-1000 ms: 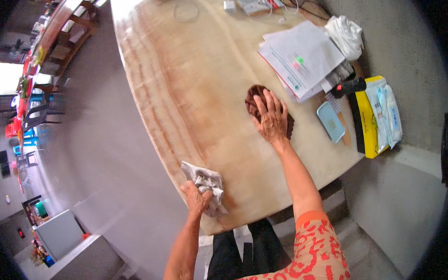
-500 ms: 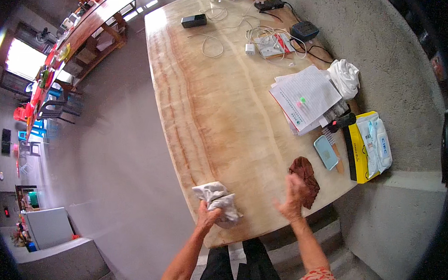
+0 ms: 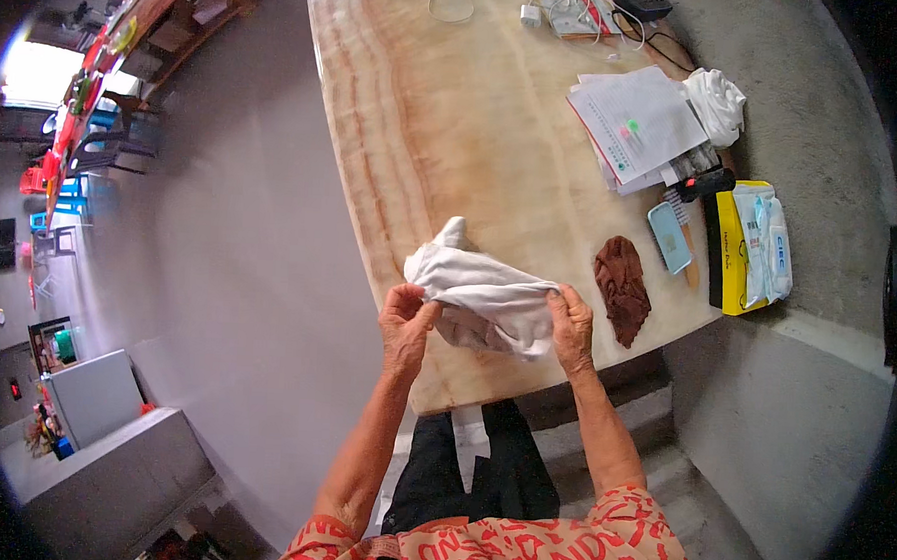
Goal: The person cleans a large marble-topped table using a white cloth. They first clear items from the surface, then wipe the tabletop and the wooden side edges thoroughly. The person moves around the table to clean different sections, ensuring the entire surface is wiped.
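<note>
A white cloth (image 3: 483, 292) stretches between my two hands over the near end of the table. My left hand (image 3: 403, 326) pinches its left edge, thumb against fingers. At the cloth's right corner, my right hand (image 3: 572, 325) grips it the same way. The fabric is partly bunched, with folds across it and a flap sticking up at the far left. Just right of my right hand lies a crumpled dark brown cloth (image 3: 623, 291), touched by neither hand.
Right of the brown cloth are a light blue phone (image 3: 670, 238), a brush (image 3: 686, 252) and a yellow box (image 3: 738, 249) with a packet on it. Papers (image 3: 640, 123), a white bundle (image 3: 716, 107) and cables (image 3: 590, 11) lie farther back. The marbled table (image 3: 454, 150) borders a grey wall (image 3: 815, 146).
The white cloth was crumpled under my left hand; it is now lifted and spread. My right hand has left the brown cloth's side and taken the white cloth's right corner.
</note>
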Tool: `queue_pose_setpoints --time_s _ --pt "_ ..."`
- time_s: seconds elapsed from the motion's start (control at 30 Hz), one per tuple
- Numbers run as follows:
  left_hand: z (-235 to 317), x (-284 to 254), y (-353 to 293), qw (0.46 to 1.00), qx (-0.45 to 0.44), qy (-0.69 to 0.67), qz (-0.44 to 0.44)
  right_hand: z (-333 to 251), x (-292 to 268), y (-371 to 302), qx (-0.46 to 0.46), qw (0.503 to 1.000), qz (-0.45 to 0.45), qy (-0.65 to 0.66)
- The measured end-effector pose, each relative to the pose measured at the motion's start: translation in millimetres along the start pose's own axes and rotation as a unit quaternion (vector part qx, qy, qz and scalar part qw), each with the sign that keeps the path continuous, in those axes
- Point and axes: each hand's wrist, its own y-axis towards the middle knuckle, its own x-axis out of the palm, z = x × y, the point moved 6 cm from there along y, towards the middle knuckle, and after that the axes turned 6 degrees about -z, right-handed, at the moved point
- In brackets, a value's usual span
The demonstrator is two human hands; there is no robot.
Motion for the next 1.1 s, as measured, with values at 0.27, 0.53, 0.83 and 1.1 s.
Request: queue_pose_setpoints --time_s 0.27,0.53,0.83,1.1 --pt "-84.1 -114.6 -19.7 0.957 -0.092 0.187 0.2 58.9 12.0 2.8 -0.051 0.919 0.027 -0.389" --pt "-89.7 -121.5 16.3 0.844 -0.043 0.449 0.29 43.7 169.1 6.9 -0.156 0.845 0.02 -0.512" --pt "-87.3 -94.8 64.1 0.87 -0.056 0.444 0.207 41.0 118.7 99.5 -0.303 0.775 -0.013 -0.554" --pt "-87.7 -101.0 62.5 0.814 -0.061 0.528 0.235 14.1 75.4 193.4 -0.291 0.767 0.019 -0.572"
